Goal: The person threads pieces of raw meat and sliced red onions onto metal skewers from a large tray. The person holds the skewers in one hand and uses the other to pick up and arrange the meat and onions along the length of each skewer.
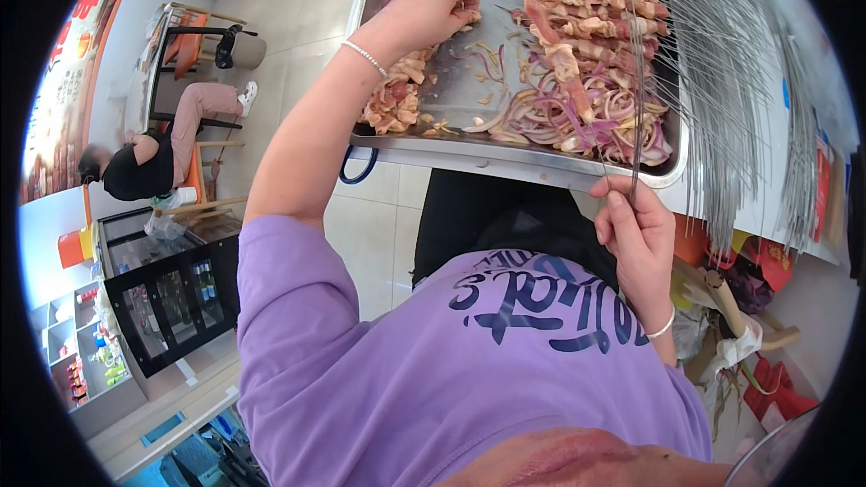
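Observation:
My right hand pinches the lower ends of several thin metal skewers in front of the tray's near rim. One skewer carries threaded meat pieces and slants up and left over sliced red onion. Beside it, bare metal skewers rise from the same grip. Over the left side of the metal tray, my left hand has its fingertips closed on a small piece of meat. Loose raw meat chunks lie under and near that forearm. Finished-looking meat skewers are stacked at the tray's right.
Sliced red onion heaps in the near right corner. Bare metal skewers spread across the white table to the right. A blue loop handle hangs below the tray. Leftward, a person sits by a table, near a black display cabinet.

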`<state>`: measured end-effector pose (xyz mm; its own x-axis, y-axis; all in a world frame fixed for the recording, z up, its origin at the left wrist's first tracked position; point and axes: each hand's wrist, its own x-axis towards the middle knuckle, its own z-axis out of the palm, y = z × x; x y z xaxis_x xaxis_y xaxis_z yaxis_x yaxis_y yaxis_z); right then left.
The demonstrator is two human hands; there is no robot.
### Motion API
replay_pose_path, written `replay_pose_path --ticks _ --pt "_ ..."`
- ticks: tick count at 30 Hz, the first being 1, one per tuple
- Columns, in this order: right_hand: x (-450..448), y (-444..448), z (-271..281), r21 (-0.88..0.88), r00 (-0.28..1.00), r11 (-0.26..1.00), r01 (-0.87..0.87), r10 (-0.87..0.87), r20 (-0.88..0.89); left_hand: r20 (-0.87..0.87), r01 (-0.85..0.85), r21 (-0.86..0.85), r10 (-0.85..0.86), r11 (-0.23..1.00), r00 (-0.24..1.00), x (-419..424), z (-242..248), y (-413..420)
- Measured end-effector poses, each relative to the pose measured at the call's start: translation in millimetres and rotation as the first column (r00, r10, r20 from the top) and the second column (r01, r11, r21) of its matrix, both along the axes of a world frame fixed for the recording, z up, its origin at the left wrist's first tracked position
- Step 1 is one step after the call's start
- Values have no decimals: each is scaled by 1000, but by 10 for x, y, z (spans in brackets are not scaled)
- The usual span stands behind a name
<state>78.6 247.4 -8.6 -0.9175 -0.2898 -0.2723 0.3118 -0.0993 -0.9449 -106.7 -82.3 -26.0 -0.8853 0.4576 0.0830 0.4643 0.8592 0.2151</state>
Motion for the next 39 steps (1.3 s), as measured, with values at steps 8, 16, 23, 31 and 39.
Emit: replay_pose_path --ticks 8,16,23,31,39 --pt "39 16 17 18 1000 1000 8 -8 -6 427 -422 512 205 748 881 241 288 17" --pt "51 46 67 30 1000 1000 4 -5 27 48 -321 418 332 850 942 268 421 -73" --pt "53 104 127 -30 1000 999 25 -25 -2 -217 -358 181 393 916 894 134 415 -282" --pt "-64 206 161 7 995 996 94 -94 -31 302 22 274 -108 962 947 -309 548 13" --pt "-198 191 219 24 996 996 88 -88 -8 -293 -230 233 294 945 910 -2368 94 -587"
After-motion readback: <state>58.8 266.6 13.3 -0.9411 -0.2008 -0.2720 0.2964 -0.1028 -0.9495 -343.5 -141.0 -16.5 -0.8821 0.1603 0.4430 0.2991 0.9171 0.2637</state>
